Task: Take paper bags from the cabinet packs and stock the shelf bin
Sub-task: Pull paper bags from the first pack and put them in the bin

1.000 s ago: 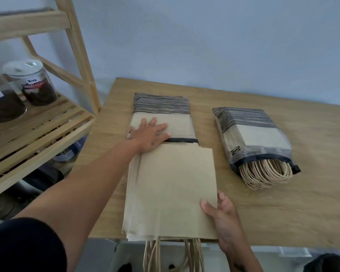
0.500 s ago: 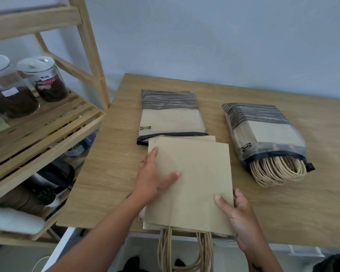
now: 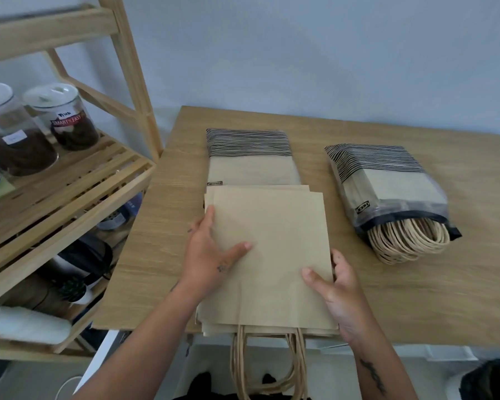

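A stack of flat brown paper bags (image 3: 272, 243) lies on the wooden cabinet top (image 3: 430, 298), its twisted paper handles (image 3: 267, 368) hanging over the front edge. My left hand (image 3: 211, 249) grips the stack's left edge, thumb on top. My right hand (image 3: 334, 287) holds the right edge, thumb pressed on the top bag. Just behind the stack lies a striped plastic pack (image 3: 250, 157) of bags. A second pack (image 3: 387, 192) lies to the right, with its handles (image 3: 407, 241) spilling out of the open end.
A slatted wooden shelf unit (image 3: 70, 183) stands to the left, with lidded glass jars (image 3: 62, 116) of dark contents on its middle shelf and dark items on the shelf below. A pale wall runs behind the cabinet.
The stack has been drawn out of the left pack toward the front edge. My left hand left the pack and took the stack's left edge. The view shifted slightly left.
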`<state>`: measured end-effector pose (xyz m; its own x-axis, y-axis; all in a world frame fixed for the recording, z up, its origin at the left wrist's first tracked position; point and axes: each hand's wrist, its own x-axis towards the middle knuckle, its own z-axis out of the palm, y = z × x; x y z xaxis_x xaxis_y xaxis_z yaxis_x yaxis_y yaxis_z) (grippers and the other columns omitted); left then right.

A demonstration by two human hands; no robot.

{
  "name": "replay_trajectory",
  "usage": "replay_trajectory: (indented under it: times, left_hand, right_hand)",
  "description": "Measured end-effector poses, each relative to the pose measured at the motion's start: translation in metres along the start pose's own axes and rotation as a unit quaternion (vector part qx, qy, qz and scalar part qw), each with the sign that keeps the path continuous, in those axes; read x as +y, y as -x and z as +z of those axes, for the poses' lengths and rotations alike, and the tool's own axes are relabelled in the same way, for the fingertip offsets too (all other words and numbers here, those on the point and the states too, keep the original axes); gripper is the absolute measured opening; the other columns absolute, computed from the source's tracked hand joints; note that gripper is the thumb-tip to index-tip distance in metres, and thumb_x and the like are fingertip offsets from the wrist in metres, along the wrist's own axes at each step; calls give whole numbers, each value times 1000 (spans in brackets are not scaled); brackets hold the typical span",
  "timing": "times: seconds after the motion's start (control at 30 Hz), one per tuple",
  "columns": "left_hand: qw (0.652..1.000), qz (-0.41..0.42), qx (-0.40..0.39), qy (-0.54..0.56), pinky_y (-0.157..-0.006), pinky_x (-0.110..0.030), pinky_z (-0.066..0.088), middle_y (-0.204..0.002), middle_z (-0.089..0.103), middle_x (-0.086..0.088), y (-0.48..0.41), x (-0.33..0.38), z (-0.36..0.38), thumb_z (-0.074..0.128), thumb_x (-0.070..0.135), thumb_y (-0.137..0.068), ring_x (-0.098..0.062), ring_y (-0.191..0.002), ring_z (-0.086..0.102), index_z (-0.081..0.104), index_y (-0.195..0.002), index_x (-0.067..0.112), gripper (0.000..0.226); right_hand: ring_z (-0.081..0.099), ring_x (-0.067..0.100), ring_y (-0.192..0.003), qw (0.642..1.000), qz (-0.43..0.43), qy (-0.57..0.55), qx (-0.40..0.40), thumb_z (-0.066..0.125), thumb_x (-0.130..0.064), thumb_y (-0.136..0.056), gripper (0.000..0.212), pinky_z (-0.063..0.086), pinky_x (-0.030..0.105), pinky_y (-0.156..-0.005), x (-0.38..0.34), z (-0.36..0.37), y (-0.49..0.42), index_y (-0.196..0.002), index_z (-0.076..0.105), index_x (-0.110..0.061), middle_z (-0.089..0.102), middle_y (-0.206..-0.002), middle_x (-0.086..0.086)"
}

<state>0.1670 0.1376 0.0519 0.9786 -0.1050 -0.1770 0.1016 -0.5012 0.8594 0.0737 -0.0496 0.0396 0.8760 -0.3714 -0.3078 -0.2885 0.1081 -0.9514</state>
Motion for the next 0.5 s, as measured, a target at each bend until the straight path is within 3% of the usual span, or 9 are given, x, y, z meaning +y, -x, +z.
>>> replay_trajectory:
  times: [0.07,0.17,0.3,0.5]
  left_hand:
    - [1000,5,18,5,-109,-26,23,-143,33,-5,6,3,-8,80,32,-69,-18,-132,32,17,-150,20,103]
    - [999,6,39,12,-109,-31,27,-141,32,-1,12,5,-21,79,34,-69,-14,-127,32,17,-149,24,102]
    - [998,-2,69,10,-111,-36,27,-145,30,-1,15,1,-36,77,33,-71,-17,-133,30,15,-149,26,100]
    - [996,-34,77,-28,-114,-40,22,-156,17,-1,22,-19,-54,69,35,-79,-20,-141,21,14,-150,25,90]
  right_hand:
    - [66,22,-100,1000,-17,-23,-6,69,4,-73,61,54,40,-86,0,3,2,-127,45,-12,66,-113,8]
    - [63,14,-108,997,-59,-48,-21,74,7,-68,81,53,34,-90,-4,10,2,-135,37,-20,61,-121,-2]
    - [68,13,-97,994,-64,-62,-69,76,5,-63,71,56,24,-74,-8,27,-4,-124,49,-21,70,-109,0]
    - [64,10,-105,992,-43,-38,-109,75,2,-64,87,55,24,-79,0,58,-11,-140,37,-20,61,-125,-2]
